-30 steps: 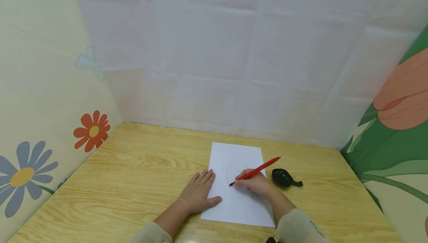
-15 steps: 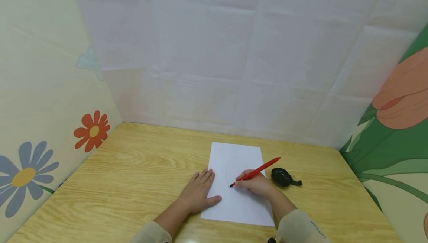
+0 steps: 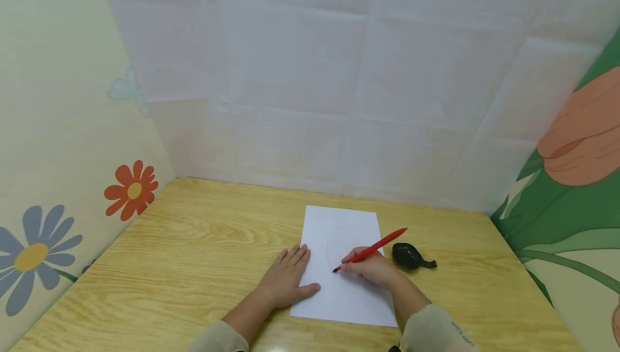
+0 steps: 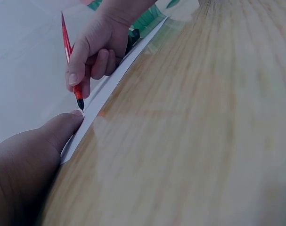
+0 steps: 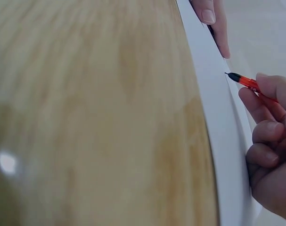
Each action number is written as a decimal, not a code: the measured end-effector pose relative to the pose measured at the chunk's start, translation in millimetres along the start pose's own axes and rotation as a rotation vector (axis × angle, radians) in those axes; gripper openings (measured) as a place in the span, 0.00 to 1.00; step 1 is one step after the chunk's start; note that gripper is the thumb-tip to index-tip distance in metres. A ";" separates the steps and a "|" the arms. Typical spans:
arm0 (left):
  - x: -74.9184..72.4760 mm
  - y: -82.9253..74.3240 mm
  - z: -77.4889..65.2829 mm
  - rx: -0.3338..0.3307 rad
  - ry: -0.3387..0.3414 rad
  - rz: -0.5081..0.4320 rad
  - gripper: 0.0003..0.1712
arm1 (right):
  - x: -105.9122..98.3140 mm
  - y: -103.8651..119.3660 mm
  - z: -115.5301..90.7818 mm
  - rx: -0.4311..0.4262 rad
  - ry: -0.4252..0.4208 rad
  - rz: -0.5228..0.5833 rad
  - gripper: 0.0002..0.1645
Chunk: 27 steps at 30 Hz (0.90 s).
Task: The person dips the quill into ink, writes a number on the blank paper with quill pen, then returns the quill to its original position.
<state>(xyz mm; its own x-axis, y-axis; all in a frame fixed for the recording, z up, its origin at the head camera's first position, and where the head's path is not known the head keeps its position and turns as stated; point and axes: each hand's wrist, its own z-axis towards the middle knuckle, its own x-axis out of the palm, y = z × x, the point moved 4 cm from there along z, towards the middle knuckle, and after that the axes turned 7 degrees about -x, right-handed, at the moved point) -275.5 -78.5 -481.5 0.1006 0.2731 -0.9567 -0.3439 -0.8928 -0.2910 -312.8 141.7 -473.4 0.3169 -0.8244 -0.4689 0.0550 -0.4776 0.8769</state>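
Observation:
A white sheet of paper (image 3: 349, 303) lies on the wooden table, bearing a thin curved line left of its middle. My left hand (image 3: 286, 282) rests flat at the sheet's left edge, fingers straight and thumb spread over the paper. My right hand (image 3: 370, 268) pinches a slim red pen (image 3: 382, 240) with a black tip. The pen slants up to the right, its point at the lower end of the curve. In the right wrist view, the thumb and index finger grip the pen (image 5: 249, 83) near its tip, while the other fingers curl under.
Right of the paper lies a glossy black, rounded thing (image 3: 407, 256) with a narrow neck. The wooden table (image 3: 203, 244) meets a white cloth backdrop (image 3: 300, 72) behind, with flower-patterned walls (image 3: 58, 126) at both sides. A small dark object (image 3: 394, 349) shows at the bottom edge.
The pen point has moved slightly down the paper, and the curved line reaches a little lower. My left hand stays in place.

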 end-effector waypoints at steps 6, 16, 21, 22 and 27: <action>-0.1 0.2 -0.7 0.006 -0.013 -0.011 0.52 | -0.6 2.1 -4.0 -0.002 0.004 0.007 0.12; 0.2 0.6 0.0 -0.002 0.000 -0.010 0.52 | -1.5 1.2 -5.8 -0.019 0.013 0.002 0.12; -1.7 -0.4 -0.4 -0.004 0.003 -0.015 0.52 | -2.1 -0.2 -6.3 -0.026 0.019 0.014 0.12; -1.8 -0.5 -0.4 -0.004 0.003 -0.015 0.52 | -2.2 -0.8 -6.1 -0.027 0.019 0.017 0.12; -0.6 -0.3 0.0 -0.007 0.006 -0.010 0.52 | -2.9 -3.5 -6.3 -0.025 0.017 0.019 0.13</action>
<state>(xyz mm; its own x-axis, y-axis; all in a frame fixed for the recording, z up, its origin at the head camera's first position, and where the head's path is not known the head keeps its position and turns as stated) -275.4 -78.4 -480.9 0.1095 0.2803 -0.9537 -0.3360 -0.8925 -0.3009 -307.9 147.7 -474.5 0.3338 -0.8280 -0.4506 0.0723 -0.4541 0.8880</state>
